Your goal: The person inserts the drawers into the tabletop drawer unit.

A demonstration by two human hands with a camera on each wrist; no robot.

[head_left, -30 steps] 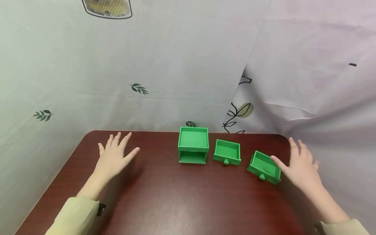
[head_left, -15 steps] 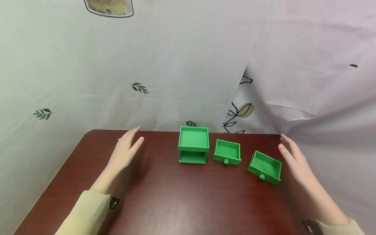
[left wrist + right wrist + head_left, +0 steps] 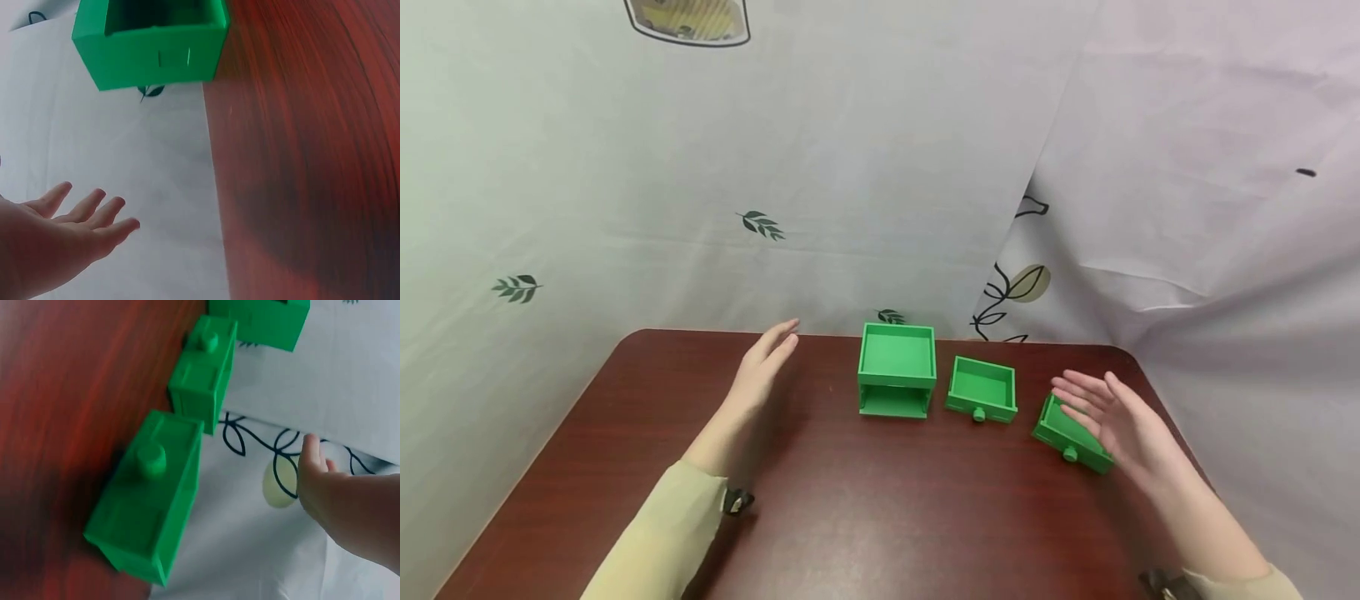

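A green box-like cabinet (image 3: 897, 354) with a shallow tray top and an open front stands near the table's back edge. To its right sits a small green drawer (image 3: 981, 385) with a round knob facing front. Farther right lies a second green drawer (image 3: 1063, 429), turned at an angle and partly hidden by fingers. My left hand (image 3: 756, 371) hovers left of the cabinet, fingers extended, holding nothing. Above the angled drawer is my right hand (image 3: 1127, 425), its fingers straight and nothing in it. In the left wrist view the cabinet (image 3: 156, 56) appears beyond the hand.
The dark red wooden table (image 3: 865, 517) has rounded back corners. A pale curtain (image 3: 850, 167) with leaf prints hangs right behind it and along both sides. Each wrist carries a small dark device, such as the left wrist's (image 3: 737, 501).
My left hand has moved right toward the cabinet, turning from palm-down spread to edge-on. My right hand has moved left over the angled drawer and turned its palm inward. The green pieces stayed put.
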